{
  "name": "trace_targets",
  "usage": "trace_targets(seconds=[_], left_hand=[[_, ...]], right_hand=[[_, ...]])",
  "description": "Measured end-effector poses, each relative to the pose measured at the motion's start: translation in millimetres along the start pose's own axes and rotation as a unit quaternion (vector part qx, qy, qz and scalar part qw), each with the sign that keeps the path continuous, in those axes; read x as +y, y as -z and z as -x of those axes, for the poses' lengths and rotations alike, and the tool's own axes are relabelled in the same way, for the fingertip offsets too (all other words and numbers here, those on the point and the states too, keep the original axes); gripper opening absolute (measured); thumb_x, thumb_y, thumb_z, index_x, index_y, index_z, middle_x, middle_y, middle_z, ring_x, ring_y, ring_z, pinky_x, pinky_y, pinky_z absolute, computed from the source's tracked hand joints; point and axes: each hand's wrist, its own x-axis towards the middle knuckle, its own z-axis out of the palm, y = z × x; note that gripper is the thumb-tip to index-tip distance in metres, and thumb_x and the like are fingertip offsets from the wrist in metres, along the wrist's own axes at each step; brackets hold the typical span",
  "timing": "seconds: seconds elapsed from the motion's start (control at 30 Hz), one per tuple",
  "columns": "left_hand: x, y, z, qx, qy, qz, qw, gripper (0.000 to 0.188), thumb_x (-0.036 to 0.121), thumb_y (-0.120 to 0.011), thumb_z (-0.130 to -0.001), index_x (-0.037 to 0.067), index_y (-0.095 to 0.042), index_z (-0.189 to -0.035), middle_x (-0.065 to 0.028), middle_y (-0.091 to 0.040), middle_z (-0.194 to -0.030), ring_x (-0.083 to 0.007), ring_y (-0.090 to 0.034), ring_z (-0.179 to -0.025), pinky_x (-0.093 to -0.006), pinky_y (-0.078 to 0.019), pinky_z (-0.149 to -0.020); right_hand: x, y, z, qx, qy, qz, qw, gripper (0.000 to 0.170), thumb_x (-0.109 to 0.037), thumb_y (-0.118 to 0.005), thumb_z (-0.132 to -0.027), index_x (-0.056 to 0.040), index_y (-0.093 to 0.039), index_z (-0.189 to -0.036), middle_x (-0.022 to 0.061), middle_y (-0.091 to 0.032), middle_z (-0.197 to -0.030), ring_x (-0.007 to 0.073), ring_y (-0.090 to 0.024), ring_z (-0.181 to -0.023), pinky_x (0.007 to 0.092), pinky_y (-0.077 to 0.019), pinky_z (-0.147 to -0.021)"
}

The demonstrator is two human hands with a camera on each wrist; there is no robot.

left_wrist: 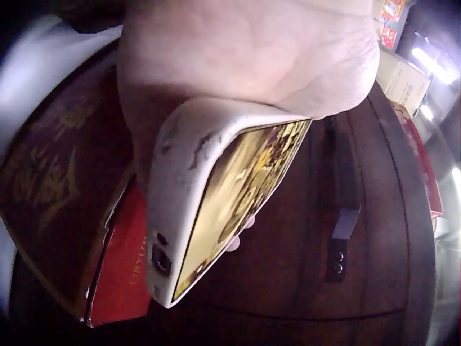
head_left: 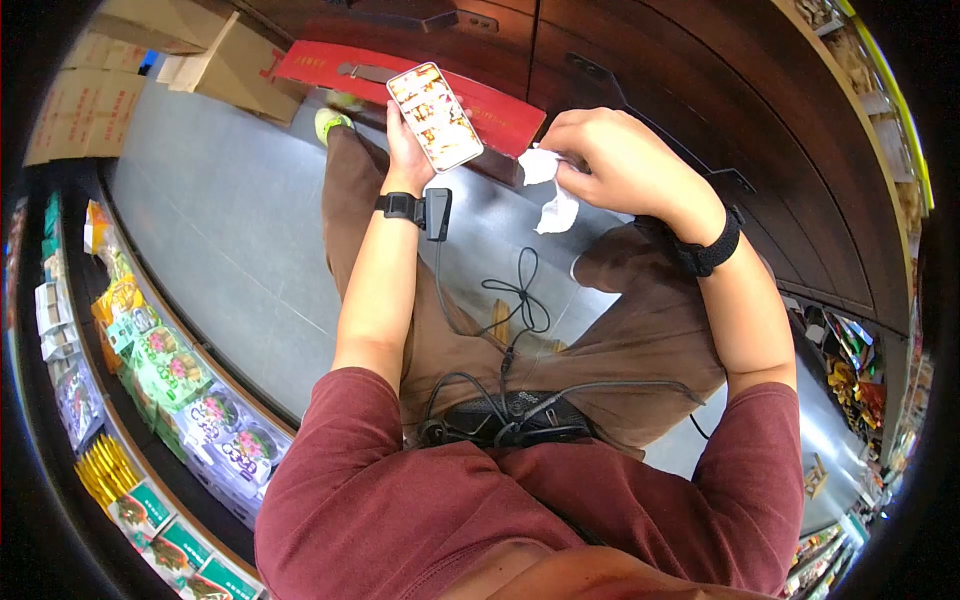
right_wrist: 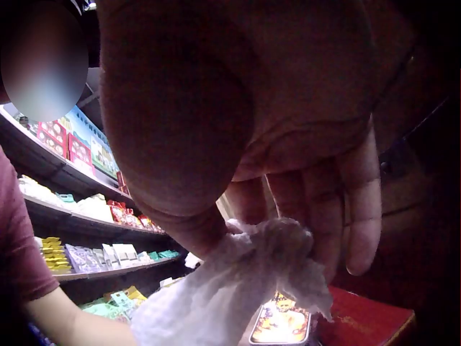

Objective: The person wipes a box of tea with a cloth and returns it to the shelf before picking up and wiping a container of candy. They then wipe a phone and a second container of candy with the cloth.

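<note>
My left hand (head_left: 407,158) grips a smartphone (head_left: 436,118) in a white case, its lit screen facing up toward me. In the left wrist view the phone's case (left_wrist: 180,173) has dark scuffs along its corner, and fingertips show past the far edge. To the right of the phone, my right hand (head_left: 632,162) pinches a crumpled white tissue (head_left: 558,212) between thumb and fingers. The tissue (right_wrist: 223,292) hangs down from the fingertips in the right wrist view. A red box (head_left: 510,118) lies just beyond the phone.
Dark wooden cabinet doors (head_left: 640,50) stand in front of me. Cardboard boxes (head_left: 245,75) are stacked at the upper left. Shelves of packaged snacks (head_left: 175,370) curve along my left. A black cable (head_left: 525,300) loops over the space between my knees.
</note>
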Motion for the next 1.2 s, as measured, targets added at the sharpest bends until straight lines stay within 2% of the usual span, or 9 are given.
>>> trace_targets(seconds=[0.37, 0.6, 0.63, 0.8, 0.9, 0.93, 1.0, 1.13, 1.2], left_hand=[[-4.0, -2.1, -4.0, 0.032, 0.027, -0.004, 0.999, 0.074, 0.065, -0.021, -0.1, 0.007, -0.057, -0.127, -0.0178, -0.069, -0.111, -0.0366, -0.069, -0.1, -0.051, -0.0571, -0.086], [-10.5, -14.5, -6.5, 0.122, 0.005, -0.06, 0.991, 0.077, 0.064, -0.015, -0.102, 0.004, -0.048, -0.136, -0.0208, -0.064, -0.124, -0.0396, -0.065, -0.11, -0.0546, -0.0523, -0.097], [-8.2, -21.6, -2.2, 0.11, 0.02, -0.043, 0.993, 0.061, 0.052, -0.026, -0.106, 0.004, -0.044, -0.14, -0.0201, -0.059, -0.132, -0.0376, -0.06, -0.119, -0.0542, -0.0474, -0.105], [-11.7, -4.0, -6.6, -0.026, 0.007, -0.037, 0.999, 0.051, 0.026, -0.05, -0.1, 0.003, -0.04, -0.144, -0.015, -0.053, -0.141, -0.0308, -0.051, -0.131, -0.0466, -0.0382, -0.114], [-10.3, 10.8, -3.0, 0.014, 0.097, -0.122, 0.988, 0.012, 0.024, -0.056, -0.098, 0.013, -0.056, -0.092, -0.0036, -0.062, -0.091, -0.0213, -0.062, -0.095, -0.042, -0.0486, -0.099], [-16.8, 43.2, -15.9, -0.024, 0.103, -0.203, 0.974, 0.018, 0.027, -0.057, -0.099, 0.009, -0.058, -0.099, -0.0057, -0.063, -0.094, -0.0216, -0.064, -0.09, -0.0418, -0.0544, -0.089], [-15.7, -0.3, 1.8, 0.075, 0.045, -0.391, 0.916, 0.033, 0.033, -0.06, -0.099, 0.001, -0.06, -0.106, -0.0088, -0.063, -0.097, -0.0215, -0.066, -0.085, -0.0368, -0.0579, -0.076], [-1.2, 4.1, 5.1, 0.086, 0.105, -0.408, 0.903, 0.048, 0.034, -0.061, -0.098, -0.004, -0.057, -0.126, -0.0137, -0.067, -0.114, -0.0227, -0.068, -0.093, -0.0361, -0.0579, -0.077], [2.6, 6.6, 11.5, 0.12, 0.094, -0.417, 0.896, 0.048, 0.035, -0.062, -0.098, -0.003, -0.058, -0.128, -0.0123, -0.068, -0.116, -0.0217, -0.068, -0.093, -0.035, -0.0577, -0.076]], right_hand=[[2.9, -2.2, 0.1, 0.002, 0.012, 0.008, 1.0, 0.019, -0.014, -0.064, -0.076, -0.0017, -0.071, -0.089, 0.0176, -0.067, -0.087, 0.0364, -0.065, -0.086, 0.0452, -0.0524, -0.077], [1.6, -3.1, -1.6, -0.006, 0.001, 0.015, 1.0, 0.018, -0.015, -0.064, -0.076, -0.0032, -0.071, -0.088, 0.0169, -0.067, -0.086, 0.0366, -0.065, -0.086, 0.046, -0.0524, -0.076], [1.7, -3.1, -1.9, -0.01, 0.001, 0.018, 1.0, 0.018, -0.016, -0.064, -0.076, -0.0036, -0.071, -0.088, 0.0167, -0.067, -0.086, 0.0365, -0.065, -0.086, 0.0464, -0.0526, -0.076], [9.0, -8.6, -0.4, 0.001, 0.022, 0.032, 0.999, 0.015, -0.017, -0.064, -0.076, -0.0054, -0.07, -0.084, 0.0175, -0.067, -0.084, 0.0376, -0.066, -0.083, 0.0486, -0.0528, -0.073], [2.4, 0.8, -1.3, -0.045, -0.019, 0.041, 0.998, 0.023, -0.015, -0.063, -0.074, -0.0034, -0.07, -0.093, 0.0184, -0.068, -0.091, 0.0386, -0.066, -0.086, 0.0463, -0.0531, -0.074], [1.7, 1.2, -1.1, -0.04, -0.019, 0.042, 0.998, 0.023, -0.015, -0.063, -0.074, -0.004, -0.07, -0.094, 0.0182, -0.068, -0.09, 0.0387, -0.066, -0.086, 0.0465, -0.0532, -0.074], [-0.8, 5.1, 0.0, -0.018, -0.008, 0.014, 1.0, 0.023, -0.014, -0.063, -0.074, -0.0051, -0.07, -0.094, 0.0175, -0.068, -0.09, 0.0385, -0.066, -0.085, 0.0467, -0.0533, -0.073], [-4.0, 8.3, -2.2, -0.009, -0.007, 0.007, 1.0, 0.026, -0.013, -0.062, -0.074, -0.0055, -0.072, -0.097, 0.0163, -0.069, -0.092, 0.0375, -0.067, -0.085, 0.0451, -0.0542, -0.075], [-3.0, 4.2, -3.2, 0.033, 0.021, 0.008, 0.999, 0.017, -0.015, -0.063, -0.075, -0.0044, -0.071, -0.085, 0.0163, -0.068, -0.083, 0.0375, -0.067, -0.08, 0.0468, -0.0539, -0.071]])
